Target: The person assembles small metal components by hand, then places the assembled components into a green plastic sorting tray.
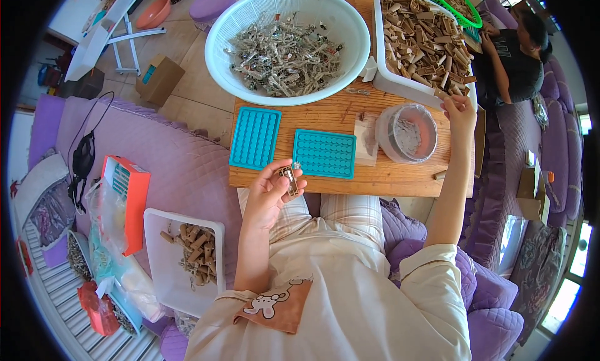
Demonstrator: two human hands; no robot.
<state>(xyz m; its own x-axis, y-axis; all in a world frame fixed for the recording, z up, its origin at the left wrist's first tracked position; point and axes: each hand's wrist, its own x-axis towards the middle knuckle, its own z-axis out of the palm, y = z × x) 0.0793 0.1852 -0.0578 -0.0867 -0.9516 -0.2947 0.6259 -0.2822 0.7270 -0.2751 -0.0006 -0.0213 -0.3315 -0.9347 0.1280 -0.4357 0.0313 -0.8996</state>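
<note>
My left hand is closed around a small brown casing with shiny metallic parts showing in it, held above my lap near the table's front edge. At the front right corner of a white bin, my right hand pinches a small brown piece at the rim. Many similar brown shell pieces fill that bin. Two teal trays with rows of small hollows, one at the left and one nearer the middle, lie on the wooden table.
A large pale basin of clear and metallic small parts stands at the back. Beside my right arm is a clear tub with small pale pieces. A white bin of brown casings rests on the purple sofa. Another person sits at far right.
</note>
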